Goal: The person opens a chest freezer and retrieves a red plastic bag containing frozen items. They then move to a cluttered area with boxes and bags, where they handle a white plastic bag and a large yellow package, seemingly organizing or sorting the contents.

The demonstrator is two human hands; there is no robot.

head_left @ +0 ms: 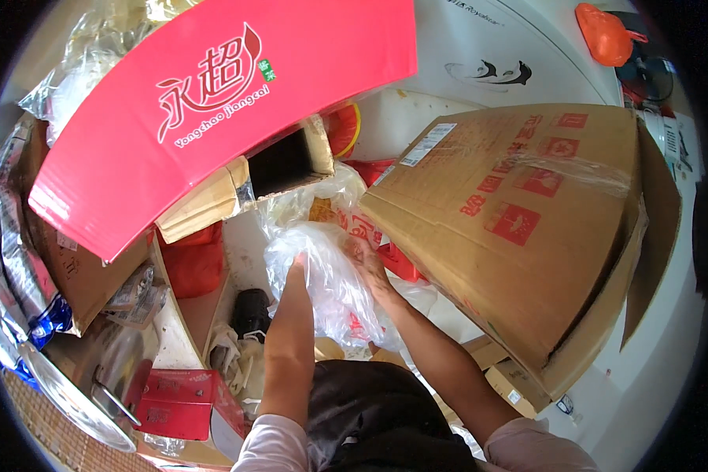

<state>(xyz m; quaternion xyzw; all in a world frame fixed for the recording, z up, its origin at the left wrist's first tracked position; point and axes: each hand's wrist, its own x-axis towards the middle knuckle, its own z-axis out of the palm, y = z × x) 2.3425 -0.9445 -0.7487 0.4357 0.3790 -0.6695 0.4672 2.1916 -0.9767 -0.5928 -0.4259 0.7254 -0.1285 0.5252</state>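
Observation:
A translucent plastic bag (336,289) with some red print hangs between my two arms. My left hand (298,265) is mostly covered by its folds, so the fingers do not show. At the bag's right upper side, my right hand (367,259) has its fingers bent against the plastic; how firmly they grip cannot be seen. Just beyond lies another clear bag (357,221) with red print and something brown in it. An empty-looking cardboard box (321,147) with a dark opening stands behind the bags, partly under a large pink box (224,88).
A large brown carton (507,218) slants along the right. A white appliance lid (495,53) is behind it. Red bags (194,265), a black cylindrical object (251,312), a red box (177,404) and a shiny metal lid (71,401) are at the left.

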